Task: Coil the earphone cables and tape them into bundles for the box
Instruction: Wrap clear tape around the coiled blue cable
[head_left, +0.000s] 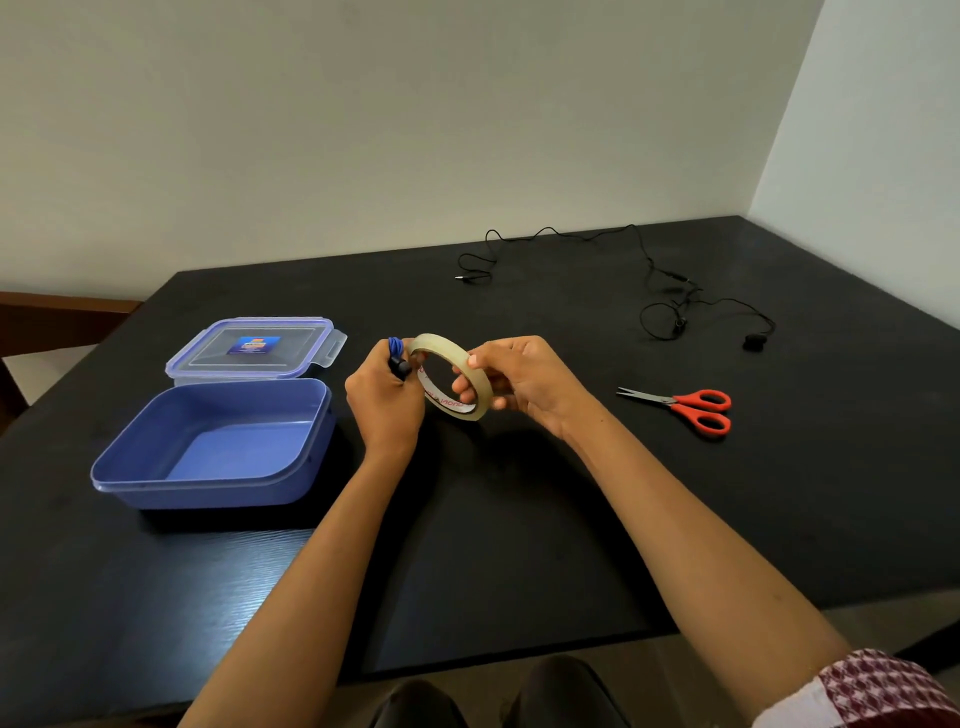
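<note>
Pale walls meet behind a black bench (519, 519). Above its middle the left hand (384, 400) grips a coiled blue earphone cable (396, 347). Only the top loops and a dark piece poke out of the fist, and its curled fingers face away from the camera. The right hand (524, 384) holds the tape roll (436, 341) upright just beside it, with its fingers (465, 387) through the ring and the thumb pressed on the outer edge. The tape's loose end cannot be made out, and the red print inside is too small to read. An open blue box (208, 486) sits left, its lid (208, 358) touching behind. A black earphone cable (649, 270) sprawls uncoiled at the far side, faint against the dark top. Red scissors (685, 408) lie right. A patterned sleeve (883, 686) is cut off by the frame.
</note>
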